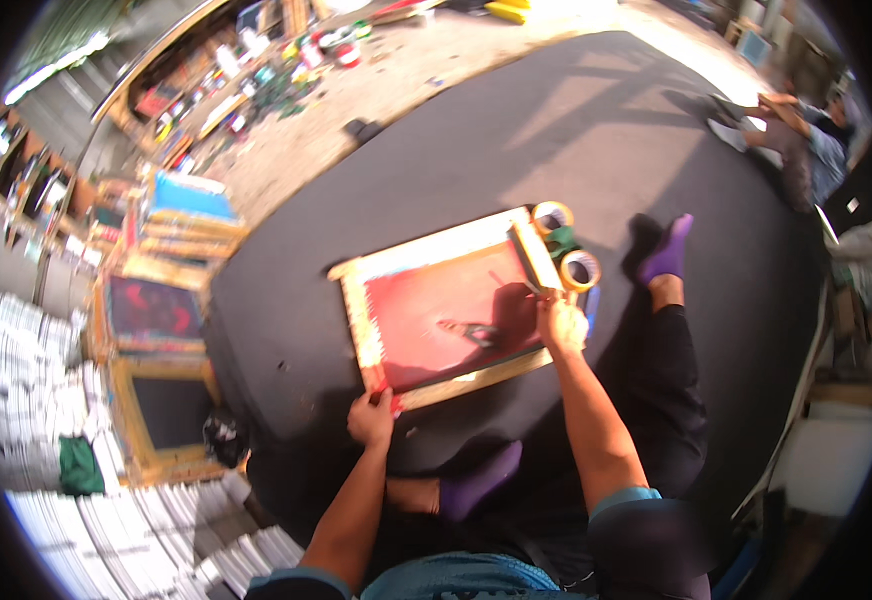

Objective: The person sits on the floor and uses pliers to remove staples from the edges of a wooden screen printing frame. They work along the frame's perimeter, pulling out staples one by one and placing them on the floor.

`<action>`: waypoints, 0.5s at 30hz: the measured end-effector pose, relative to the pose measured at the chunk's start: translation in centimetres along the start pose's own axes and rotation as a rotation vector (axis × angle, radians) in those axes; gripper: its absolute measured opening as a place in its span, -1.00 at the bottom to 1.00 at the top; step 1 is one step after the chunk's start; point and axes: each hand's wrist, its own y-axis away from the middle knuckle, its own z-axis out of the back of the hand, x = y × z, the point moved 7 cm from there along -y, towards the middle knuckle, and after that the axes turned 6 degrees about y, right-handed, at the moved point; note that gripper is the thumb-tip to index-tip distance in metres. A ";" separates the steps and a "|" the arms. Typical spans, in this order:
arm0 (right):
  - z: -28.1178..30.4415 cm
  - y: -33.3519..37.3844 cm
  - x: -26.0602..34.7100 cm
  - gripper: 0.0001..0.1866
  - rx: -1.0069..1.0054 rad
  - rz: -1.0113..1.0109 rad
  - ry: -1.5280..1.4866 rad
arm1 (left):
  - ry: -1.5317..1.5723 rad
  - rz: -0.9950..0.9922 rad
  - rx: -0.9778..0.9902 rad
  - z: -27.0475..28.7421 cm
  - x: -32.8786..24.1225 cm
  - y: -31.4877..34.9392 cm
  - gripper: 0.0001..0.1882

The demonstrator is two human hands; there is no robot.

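The left hand (372, 418) grips the near-left corner of a rectangular, pale-wood frame with red mesh (421, 300); the right hand (563, 322) (exact hold blurred) touches its right side.

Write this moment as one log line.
framed red panel: on dark surface; left hand: near-left corner; right hand: at right side; two tape rolls: beside it

One red-meshed frame (431, 298), two tan tape rolls (567, 220), two purple socks (667, 256)
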 end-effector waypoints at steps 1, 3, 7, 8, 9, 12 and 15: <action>-0.2 0.6 -0.3 -0.72 -0.063 0.019 -0.004 | 0.053 0.006 0.008 -0.9 -0.7 0.0 -0.54; -0.9 2.9 1.2 -0.78 -0.083 0.094 -0.043 | 0.023 -0.062 0.022 -1.7 -1.8 0.0 -0.52; -0.6 11.2 7.3 -0.73 0.071 0.312 -0.193 | 0.227 -0.178 0.066 -1.8 -0.4 0.2 -0.57; -1.3 13.1 8.9 -0.74 0.083 0.376 -0.249 | 0.282 -0.198 0.111 -2.3 0.9 -0.3 -0.57; -1.5 15.1 10.6 -0.74 0.178 0.405 -0.300 | 0.340 -0.219 0.157 -2.5 1.9 -0.6 -0.57; -2.2 19.8 13.9 -0.70 0.493 0.390 -0.237 | 0.629 -0.138 0.388 -3.0 3.0 -1.5 -0.53; -2.7 22.8 15.4 -0.62 0.570 0.363 -0.272 | 0.416 -0.407 0.421 -1.3 0.8 -1.9 -0.55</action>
